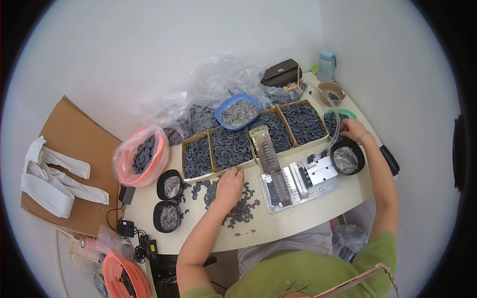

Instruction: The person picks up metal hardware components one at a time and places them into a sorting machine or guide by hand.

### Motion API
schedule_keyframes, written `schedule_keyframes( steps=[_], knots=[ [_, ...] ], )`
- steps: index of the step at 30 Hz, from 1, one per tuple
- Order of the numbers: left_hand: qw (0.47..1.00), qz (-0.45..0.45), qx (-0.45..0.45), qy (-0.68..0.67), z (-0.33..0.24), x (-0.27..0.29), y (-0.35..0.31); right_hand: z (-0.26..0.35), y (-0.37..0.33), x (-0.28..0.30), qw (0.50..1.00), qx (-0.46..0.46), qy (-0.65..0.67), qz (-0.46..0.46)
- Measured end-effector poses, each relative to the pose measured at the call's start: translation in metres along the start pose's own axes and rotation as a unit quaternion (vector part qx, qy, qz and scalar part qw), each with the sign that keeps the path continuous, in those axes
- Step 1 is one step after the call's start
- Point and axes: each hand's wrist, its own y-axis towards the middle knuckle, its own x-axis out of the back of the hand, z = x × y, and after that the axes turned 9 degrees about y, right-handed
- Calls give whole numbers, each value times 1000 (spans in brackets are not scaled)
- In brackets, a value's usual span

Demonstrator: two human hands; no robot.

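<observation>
My left hand (229, 188) is over a loose spread of small dark grey plastic pieces (240, 211), its fingertips near the front edge of a cardboard tray (231, 168). Its fingers are bent together, and whatever they hold is hidden. At the right, my right hand (354, 130) reaches to the rim of a green bowl (346, 113) of dark pieces. Its fingers are curled in, with nothing recognisable between them. Just below it stands a black bowl (346, 158) of thin metal pins. Between my hands lies a metal fixture (298, 181) with a slotted chute (267, 151).
Several cardboard trays of dark pieces (303, 121) line the back, a blue basin of pins (239, 113) resting on them. Two black bowls (169, 217) and a pink bagged basin (141, 155) stand left. A clear tube (338, 126) arches near my right hand. A bottle (326, 66) stands behind.
</observation>
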Motion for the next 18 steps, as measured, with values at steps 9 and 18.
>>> schedule_keyframes(
  steps=[9,18],
  knots=[
    [878,44,160,-449,-42,-13,10,7,0,4,988,7,-15,-155],
    [983,-105,-75,-134,-53,-14,12,2,-3,11,974,-87,175,-111]
  ],
)
